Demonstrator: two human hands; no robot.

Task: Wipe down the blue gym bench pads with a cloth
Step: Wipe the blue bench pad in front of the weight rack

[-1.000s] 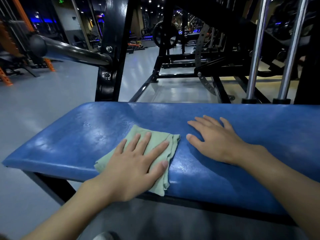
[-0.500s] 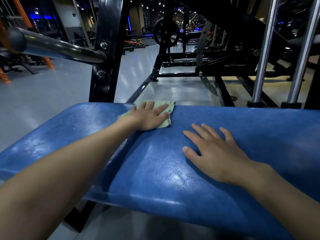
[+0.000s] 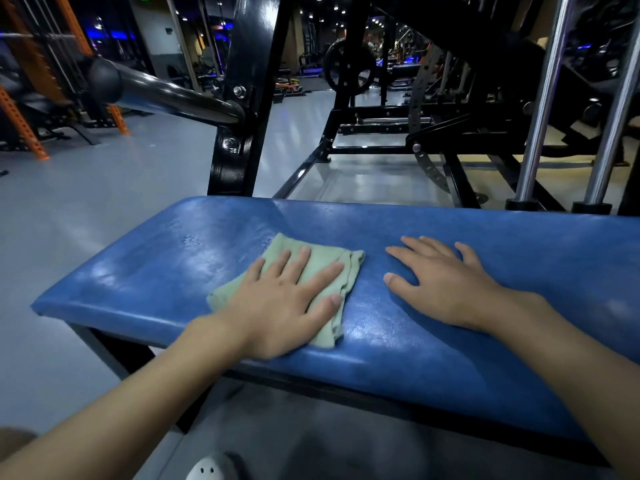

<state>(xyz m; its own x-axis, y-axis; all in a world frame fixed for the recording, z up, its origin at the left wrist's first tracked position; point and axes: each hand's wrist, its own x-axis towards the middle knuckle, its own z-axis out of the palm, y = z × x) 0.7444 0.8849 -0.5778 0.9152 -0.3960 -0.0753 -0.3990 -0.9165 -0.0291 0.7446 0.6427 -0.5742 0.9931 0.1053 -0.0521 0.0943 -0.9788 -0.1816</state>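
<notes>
A long blue bench pad (image 3: 166, 271) with a worn, shiny surface runs across the head view. A folded pale green cloth (image 3: 329, 261) lies on its middle left part. My left hand (image 3: 287, 303) presses flat on the cloth with straight, spread fingers. My right hand (image 3: 440, 282) rests flat on the bare pad a little to the right of the cloth, fingers straight, holding nothing.
A black upright post (image 3: 242, 126) with a dark horizontal bar (image 3: 166, 95) stands just behind the pad's left end. Two chrome guide rods (image 3: 543, 109) rise behind the right side. Black machine frames lie on the grey floor (image 3: 86, 209) beyond. An orange rack (image 3: 20, 109) stands far left.
My left hand has pulled the cloth back from the pad's far edge toward the near side. My right hand has stayed flat on the pad.
</notes>
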